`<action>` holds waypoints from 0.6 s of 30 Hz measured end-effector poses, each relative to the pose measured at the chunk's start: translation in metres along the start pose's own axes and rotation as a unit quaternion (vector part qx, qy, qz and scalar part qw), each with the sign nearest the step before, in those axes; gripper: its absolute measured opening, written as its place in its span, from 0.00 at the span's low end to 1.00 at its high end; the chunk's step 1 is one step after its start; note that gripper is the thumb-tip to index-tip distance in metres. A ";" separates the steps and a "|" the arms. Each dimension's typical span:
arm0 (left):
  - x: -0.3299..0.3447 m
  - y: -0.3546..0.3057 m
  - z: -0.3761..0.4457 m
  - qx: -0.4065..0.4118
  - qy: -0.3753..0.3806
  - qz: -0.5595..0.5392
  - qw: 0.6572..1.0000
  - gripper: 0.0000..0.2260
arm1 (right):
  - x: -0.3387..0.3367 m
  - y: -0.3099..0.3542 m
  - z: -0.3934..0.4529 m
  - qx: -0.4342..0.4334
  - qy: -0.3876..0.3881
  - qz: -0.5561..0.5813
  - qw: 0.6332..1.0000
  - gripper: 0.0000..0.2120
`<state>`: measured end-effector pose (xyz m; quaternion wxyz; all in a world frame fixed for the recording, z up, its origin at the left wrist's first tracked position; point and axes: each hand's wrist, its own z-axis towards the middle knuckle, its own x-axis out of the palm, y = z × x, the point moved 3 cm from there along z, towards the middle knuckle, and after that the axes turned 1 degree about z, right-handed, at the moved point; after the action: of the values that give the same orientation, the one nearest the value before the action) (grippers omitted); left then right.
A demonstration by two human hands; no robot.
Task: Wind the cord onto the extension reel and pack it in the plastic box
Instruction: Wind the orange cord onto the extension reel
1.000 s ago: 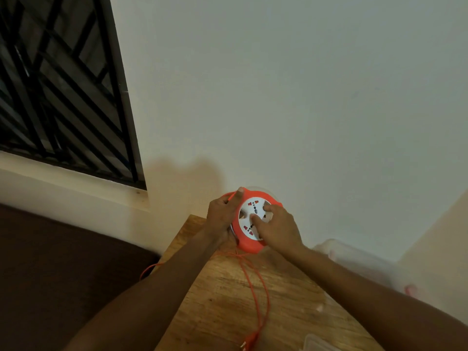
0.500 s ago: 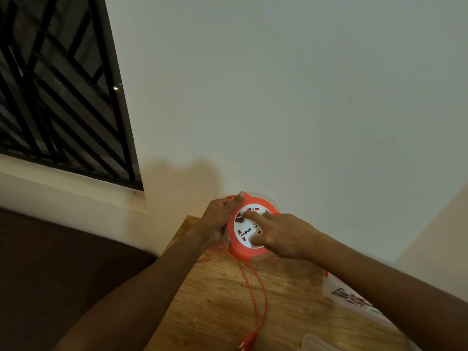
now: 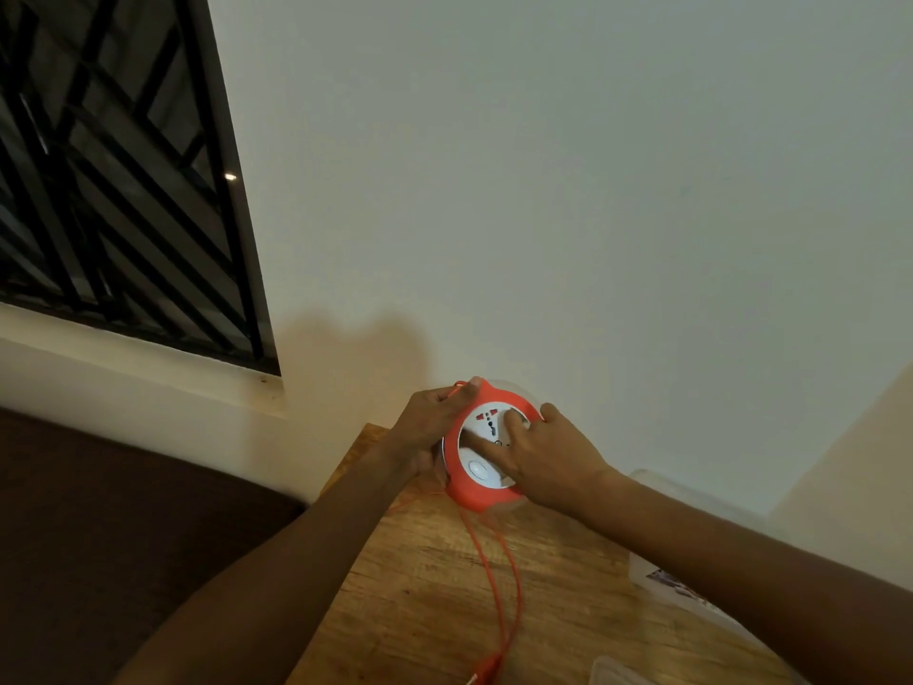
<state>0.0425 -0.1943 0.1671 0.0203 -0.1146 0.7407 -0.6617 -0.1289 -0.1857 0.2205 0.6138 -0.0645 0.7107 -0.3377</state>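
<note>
Gripping the reel [image 3: 469, 494] rim with left hand [image 3: 429, 428], right hand [image 3: 549, 456] pressing straight fingers [image 3: 481, 440] onto its face

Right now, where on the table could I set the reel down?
Bare wood between the cord and the plastic box, nearer than the right hand. A narrower strip between cord and the table's left edge. Crowded at the far corner, where the left hand grips the reel.

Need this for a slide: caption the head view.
Left hand grips orange reel, right hand presses its face, cord trails across table.
</note>
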 end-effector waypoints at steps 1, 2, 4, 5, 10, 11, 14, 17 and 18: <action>0.002 -0.001 0.000 0.007 -0.011 0.006 1.000 0.23 | 0.002 0.002 0.002 0.025 0.006 0.013 1.000 0.38; 0.004 -0.002 0.001 0.015 -0.021 0.016 1.000 0.21 | 0.003 0.003 0.004 0.054 0.011 0.033 0.998 0.39; 0.008 -0.003 0.001 0.025 -0.030 0.038 0.999 0.19 | 0.005 0.006 0.006 0.107 0.028 0.083 0.990 0.39; 0.010 -0.003 0.000 0.028 -0.033 0.040 0.998 0.19 | 0.006 0.007 0.007 0.125 0.041 0.105 0.986 0.40; 0.011 0.001 0.000 0.024 -0.036 0.026 0.999 0.23 | 0.008 0.004 0.006 0.213 0.062 0.238 0.946 0.38; 0.011 0.002 0.000 0.021 -0.038 0.025 0.999 0.22 | 0.008 0.002 0.006 0.231 0.057 0.274 0.932 0.36; 0.010 0.001 -0.001 0.013 -0.040 0.014 0.999 0.23 | 0.008 0.000 0.004 0.246 0.041 0.301 0.920 0.32; 0.005 -0.001 -0.002 0.009 -0.037 -0.009 0.999 0.21 | 0.004 -0.001 -0.001 0.217 -0.001 0.233 0.948 0.32; 0.003 -0.001 -0.003 0.007 -0.033 -0.023 0.999 0.20 | 0.000 -0.003 -0.003 0.182 -0.027 0.195 0.963 0.32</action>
<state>0.0396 -0.1924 0.1690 0.0304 -0.1530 0.7325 -0.6627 -0.1324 -0.1867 0.2221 0.6878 0.1794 0.6195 -0.3330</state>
